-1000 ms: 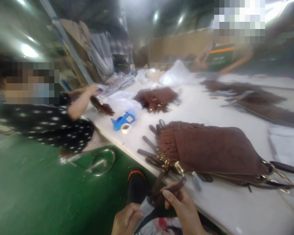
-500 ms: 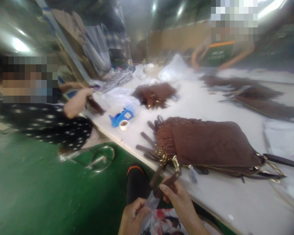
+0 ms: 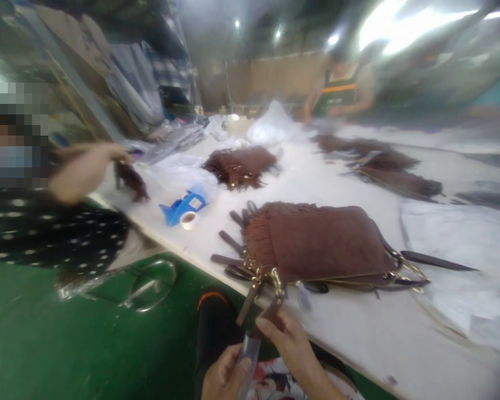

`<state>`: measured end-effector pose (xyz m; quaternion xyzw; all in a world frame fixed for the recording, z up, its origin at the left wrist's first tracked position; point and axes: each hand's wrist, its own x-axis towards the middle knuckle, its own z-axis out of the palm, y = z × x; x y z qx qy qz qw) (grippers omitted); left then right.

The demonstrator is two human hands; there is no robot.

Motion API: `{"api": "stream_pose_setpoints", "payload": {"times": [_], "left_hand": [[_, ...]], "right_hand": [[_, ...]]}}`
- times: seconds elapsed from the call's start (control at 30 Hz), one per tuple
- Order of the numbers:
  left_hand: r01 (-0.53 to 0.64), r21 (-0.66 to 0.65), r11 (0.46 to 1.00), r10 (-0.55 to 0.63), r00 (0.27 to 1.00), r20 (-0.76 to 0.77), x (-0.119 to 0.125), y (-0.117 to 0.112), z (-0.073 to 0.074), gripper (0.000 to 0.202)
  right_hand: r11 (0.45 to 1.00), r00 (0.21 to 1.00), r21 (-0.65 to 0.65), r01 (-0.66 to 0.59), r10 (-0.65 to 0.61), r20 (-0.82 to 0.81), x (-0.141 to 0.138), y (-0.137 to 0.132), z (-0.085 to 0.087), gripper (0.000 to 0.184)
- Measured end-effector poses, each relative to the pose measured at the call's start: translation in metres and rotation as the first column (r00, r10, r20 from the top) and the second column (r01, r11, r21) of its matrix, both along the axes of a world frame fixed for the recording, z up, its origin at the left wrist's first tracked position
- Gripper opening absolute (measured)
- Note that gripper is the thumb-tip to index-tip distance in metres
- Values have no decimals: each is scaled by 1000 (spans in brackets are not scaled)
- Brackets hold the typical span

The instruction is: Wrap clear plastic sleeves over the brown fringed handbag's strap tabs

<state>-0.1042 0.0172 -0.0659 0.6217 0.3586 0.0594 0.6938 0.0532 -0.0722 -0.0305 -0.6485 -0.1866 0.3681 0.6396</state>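
Strap (image 3: 272,308) is at the near-left corner of the bag (image 3: 325,241), pinched in the grip of the right hand (image 3: 289,336). The left hand (image 3: 225,369) has its grip around a plastic sleeve (image 3: 250,351), nearer than the bag; tape (image 3: 188,220) lies left of the bag.

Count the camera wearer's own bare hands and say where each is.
2: the left hand, low centre, holding a narrow clear plastic piece; the right hand, to its right, holding a dark brown leather strap.
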Motion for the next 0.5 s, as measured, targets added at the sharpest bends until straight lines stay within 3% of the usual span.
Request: {"api": "stream_pose_setpoints", "payload": {"times": [0.23, 0.33, 0.5], "left_hand": [[62, 190, 980, -67, 997, 22, 16, -4, 13, 48], [64, 201, 978, -72, 997, 32, 24, -6, 20, 44], [69, 197, 978, -68, 998, -15, 29, -4, 28, 43]], "right_hand": [[999, 999, -39, -23, 24, 25, -2, -4, -3, 24], [997, 997, -23, -72, 72, 15, -5, -7, -8, 22], [995, 995, 47, 83, -81, -51, 9, -14, -6, 41]]}}
